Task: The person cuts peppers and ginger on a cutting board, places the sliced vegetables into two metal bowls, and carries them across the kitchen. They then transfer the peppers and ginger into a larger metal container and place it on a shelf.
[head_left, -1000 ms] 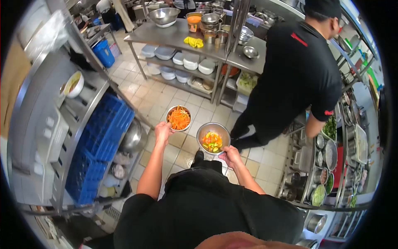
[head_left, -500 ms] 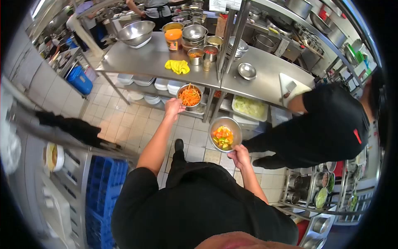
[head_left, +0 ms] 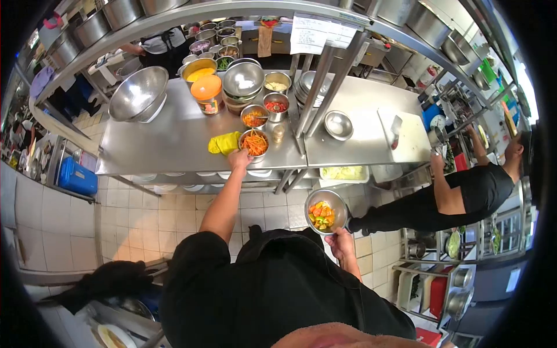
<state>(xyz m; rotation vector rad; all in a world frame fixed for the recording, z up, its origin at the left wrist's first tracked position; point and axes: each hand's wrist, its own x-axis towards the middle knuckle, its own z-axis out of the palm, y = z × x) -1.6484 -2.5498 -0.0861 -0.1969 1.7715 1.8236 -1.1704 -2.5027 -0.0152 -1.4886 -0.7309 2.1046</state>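
Observation:
My left hand (head_left: 239, 159) is closed on the near rim of a round metal container of carrot strips (head_left: 254, 143), which is at the front edge of the steel counter. Close beside it are a crumpled yellow cloth (head_left: 224, 144), a container of orange-red chopped food (head_left: 253, 118) and a small shaker-like jar (head_left: 278, 134). My right hand (head_left: 341, 241) grips the rim of a metal mixing bowl (head_left: 342, 209) in front of my body, over the floor. Chopped red, yellow and green pieces, which look like peppers (head_left: 321, 215), lie in that bowl.
On the steel counter (head_left: 180, 139) stand a large bowl (head_left: 138, 94), an orange-lidded tub (head_left: 207, 93) and a small bowl (head_left: 338, 125). A knife (head_left: 395, 130) lies on the white cutting board (head_left: 409, 139). A co-worker (head_left: 464, 194) stands at right. Shelf posts (head_left: 322, 87) rise from the counter.
My left hand has brought the carrot container forward from in front of the counter to its front edge, by the yellow cloth. My view has shifted closer; the co-worker has moved to the right.

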